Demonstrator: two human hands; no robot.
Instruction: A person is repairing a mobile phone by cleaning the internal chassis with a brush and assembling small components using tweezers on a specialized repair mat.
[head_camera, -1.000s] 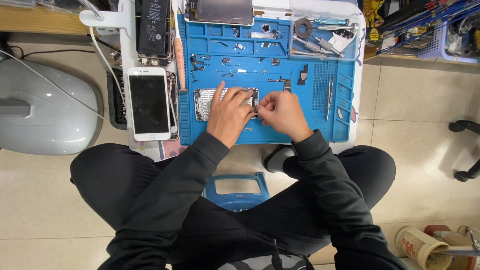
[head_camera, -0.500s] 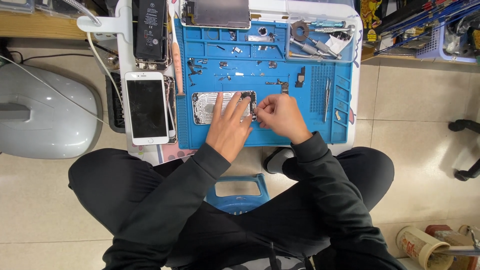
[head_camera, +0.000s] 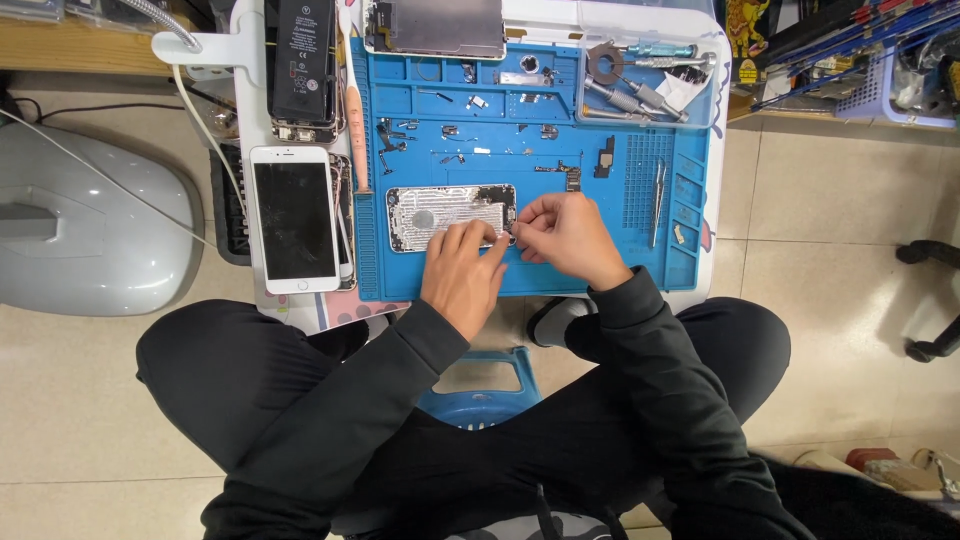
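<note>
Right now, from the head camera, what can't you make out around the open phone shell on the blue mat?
- Head view: the right end of the silver open phone shell is covered by the left hand and right hand.
- Whatever the fingertips pinch there is too small to tell.
- The loose small parts on the blue work mat are too small to identify.
- The grey metal plate is cut off by the top edge.

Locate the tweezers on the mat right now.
In the head view, the tweezers lie lengthwise on the blue mat's right side, just right of the right hand and below the clear tool tray.
</note>
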